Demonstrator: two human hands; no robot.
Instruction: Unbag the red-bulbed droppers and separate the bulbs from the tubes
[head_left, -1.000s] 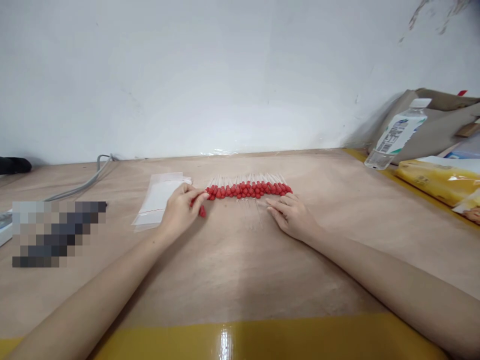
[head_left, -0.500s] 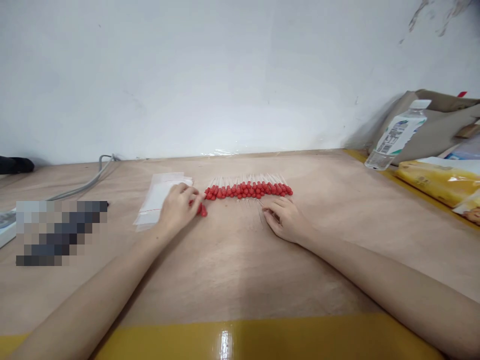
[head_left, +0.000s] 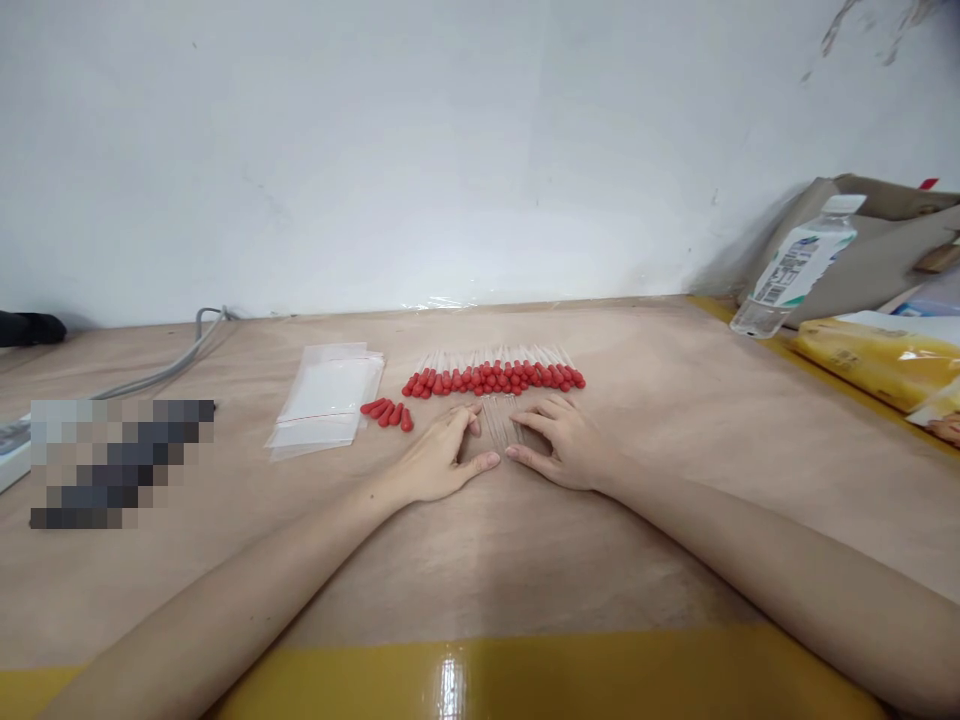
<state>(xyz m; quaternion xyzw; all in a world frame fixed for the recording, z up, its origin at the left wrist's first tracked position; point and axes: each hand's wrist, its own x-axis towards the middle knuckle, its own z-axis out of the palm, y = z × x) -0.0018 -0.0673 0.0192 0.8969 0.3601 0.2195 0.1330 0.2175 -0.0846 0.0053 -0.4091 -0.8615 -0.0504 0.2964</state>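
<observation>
Pale plywood tabletop [head_left: 675, 400] meets a white wall. On it the left hand [head_left: 439, 462] and right hand [head_left: 562, 445] lie palm down with loosely spread fingers [head_left: 480, 462], gripping nothing. They flank a small bunch of clear thin tubes [head_left: 501, 422] just between the fingertips; contact cannot be told. Beyond lies a row of red-bulbed droppers [head_left: 495, 378]. Loose red bulbs [head_left: 386, 412] and clear plastic bags [head_left: 326, 400] sit left, a grey cable [head_left: 172, 365] far left, and a water bottle [head_left: 795, 265] far right.

matt plywood table [head_left: 675, 500], glossy yellow tape edge [head_left: 525, 680], clear glass tubes [head_left: 501, 425], red rubber caps [head_left: 386, 411], clear plastic bags [head_left: 326, 395]
</observation>
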